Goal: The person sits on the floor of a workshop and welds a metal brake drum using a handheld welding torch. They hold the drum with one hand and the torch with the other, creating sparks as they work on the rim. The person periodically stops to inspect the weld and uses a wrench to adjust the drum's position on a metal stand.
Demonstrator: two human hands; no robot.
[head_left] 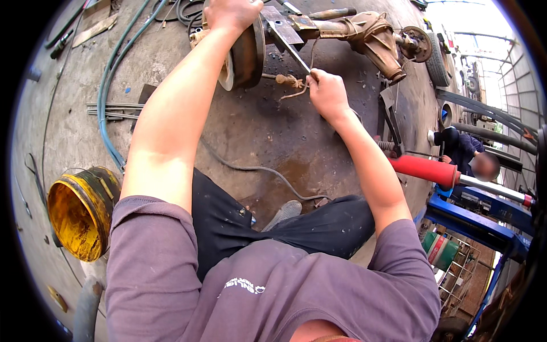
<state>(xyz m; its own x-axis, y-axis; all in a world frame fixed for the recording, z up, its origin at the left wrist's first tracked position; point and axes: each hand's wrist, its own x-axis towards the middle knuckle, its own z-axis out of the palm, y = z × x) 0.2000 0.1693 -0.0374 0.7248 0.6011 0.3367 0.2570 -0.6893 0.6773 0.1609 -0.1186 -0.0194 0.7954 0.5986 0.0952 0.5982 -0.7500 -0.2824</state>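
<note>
A rusty vehicle axle (356,28) lies across the floor ahead of me, a brown brake drum (249,54) at its left end. My left hand (233,12) is closed above the drum, at the upper edge of the view; whatever it grips is hidden. My right hand (329,93) is wrapped round the lower end of a slim metal bar (293,54). The bar slants up and left past a flat steel plate (283,28) beside the drum. A cord with a knotted bundle (289,80) hangs near the bar and the axle.
A yellow-stained bucket (80,211) lies tipped at left, near blue hoses (105,91) and thin rods (117,108). A grey hose (262,169) crosses the floor before me. At right are a red cylinder (424,169), a blue steel frame (478,214) and another person (464,149).
</note>
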